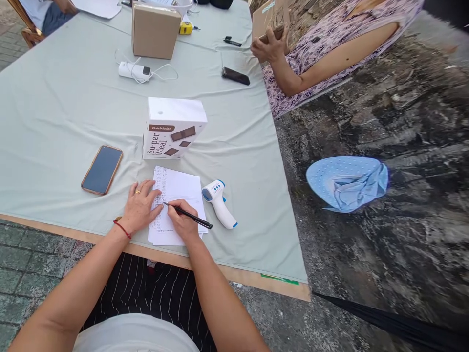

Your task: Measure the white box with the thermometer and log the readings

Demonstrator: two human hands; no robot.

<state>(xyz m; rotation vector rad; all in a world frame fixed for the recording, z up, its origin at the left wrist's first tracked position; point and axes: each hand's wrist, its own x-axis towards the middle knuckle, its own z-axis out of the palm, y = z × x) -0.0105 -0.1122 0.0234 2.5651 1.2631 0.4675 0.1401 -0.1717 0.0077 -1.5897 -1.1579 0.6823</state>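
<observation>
A stack of white paper sheets [183,183] with small print lies near the table's front edge. My right hand [183,222] grips a black pen [192,216], its tip at the printed left part of the top sheet. On the sheet's left edge rests my left hand [139,208], fingers spread, palm down, with a ring and a red wrist cord. Just right of the paper lies a white and blue infrared thermometer [221,204]. A white "Su-per Meal" box [172,129] stands behind the paper. Left of my left hand is a phone [102,169] in a brown case.
On the pale green tablecloth [242,146] stand a cardboard box [156,32], a white device with a cable [134,72], a dark phone [235,76] and a yellow tape measure [185,28]. Another person's hand [271,46] holds a box at right. A blue hat [346,183] lies beyond the table edge.
</observation>
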